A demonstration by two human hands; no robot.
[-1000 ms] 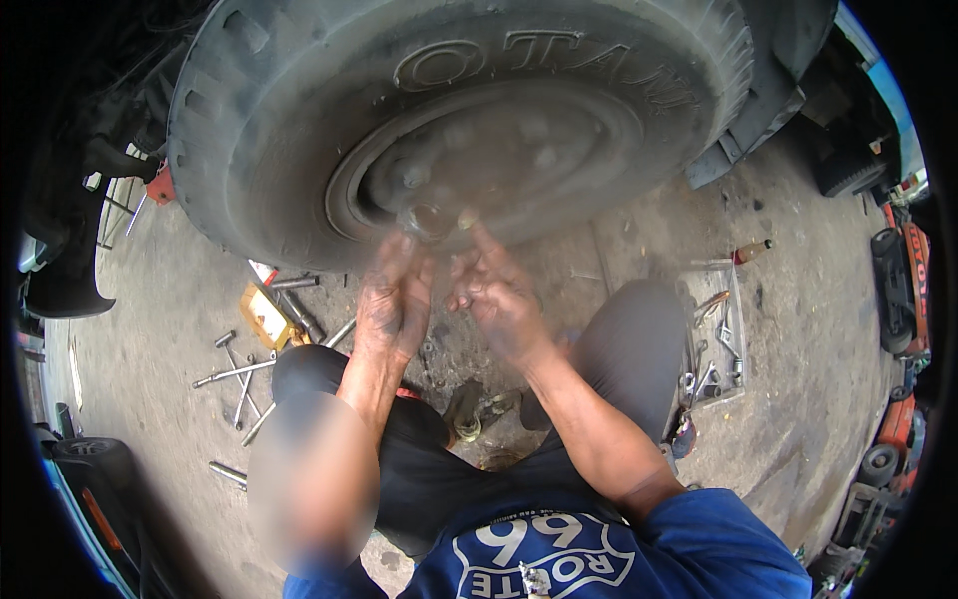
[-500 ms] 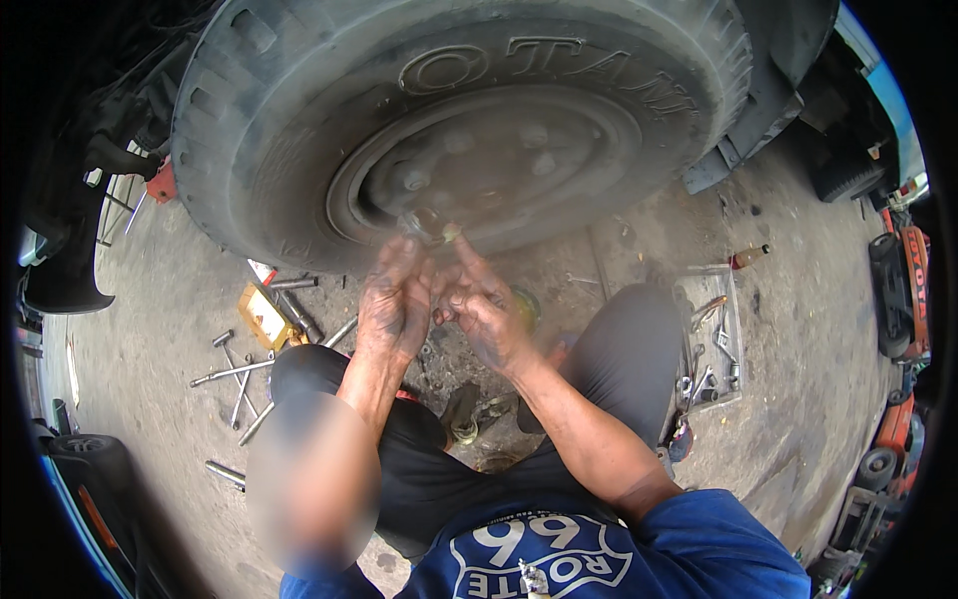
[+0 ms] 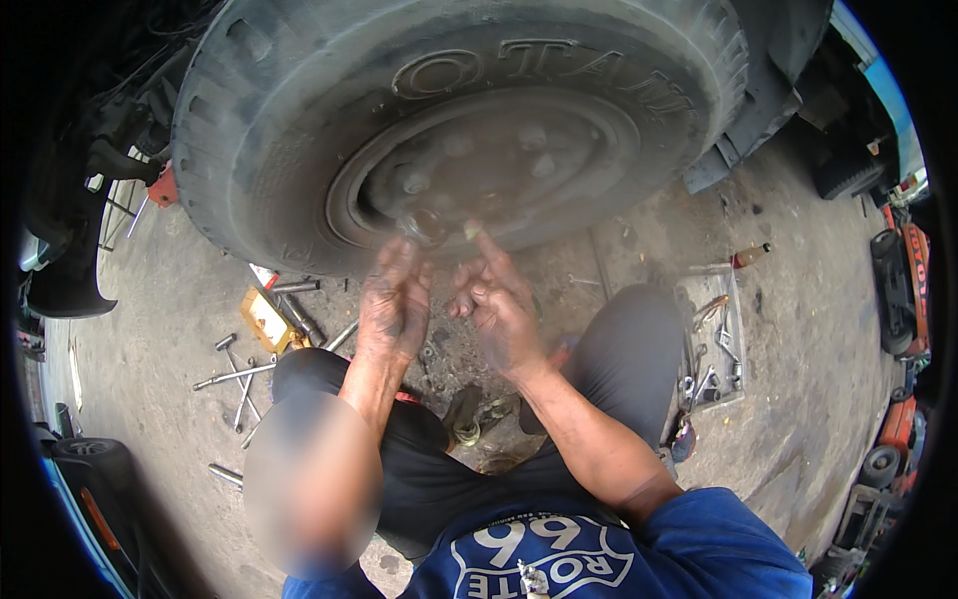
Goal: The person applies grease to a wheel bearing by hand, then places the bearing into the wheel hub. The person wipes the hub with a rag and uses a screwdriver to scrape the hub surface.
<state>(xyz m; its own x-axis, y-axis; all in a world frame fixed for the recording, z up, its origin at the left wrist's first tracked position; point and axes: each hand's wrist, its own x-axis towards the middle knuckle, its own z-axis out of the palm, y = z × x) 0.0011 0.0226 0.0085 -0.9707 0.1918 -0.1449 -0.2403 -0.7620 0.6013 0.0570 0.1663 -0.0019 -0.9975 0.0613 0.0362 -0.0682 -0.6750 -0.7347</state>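
My left hand [image 3: 391, 299] is raised just before the wheel, its fingers closed on a small, round, shiny ring-like part [image 3: 423, 228], blurred against the rim. To the right of it, my right hand [image 3: 501, 311] has its index finger stretched out and the other fingers loosely bent. A pale yellowish dab [image 3: 472, 231], perhaps grease, sits on that fingertip, apart from the round part. Behind both hands stands the large truck tyre [image 3: 269, 150] with its dusty wheel rim [image 3: 499, 150]; the lower middle of the rim looks hazy.
Left on the concrete floor lie a yellow box [image 3: 266, 321], a cross-shaped wrench [image 3: 238, 377] and several metal bars. On the right, a shallow tray [image 3: 739, 349] holds several wrenches, with a small bottle [image 3: 750, 257] behind it. My knees [image 3: 639, 344] flank the work area.
My right hand has drawn away to the right from the round part, the pale dab still on its fingertip. My left hand stays nearly in place.
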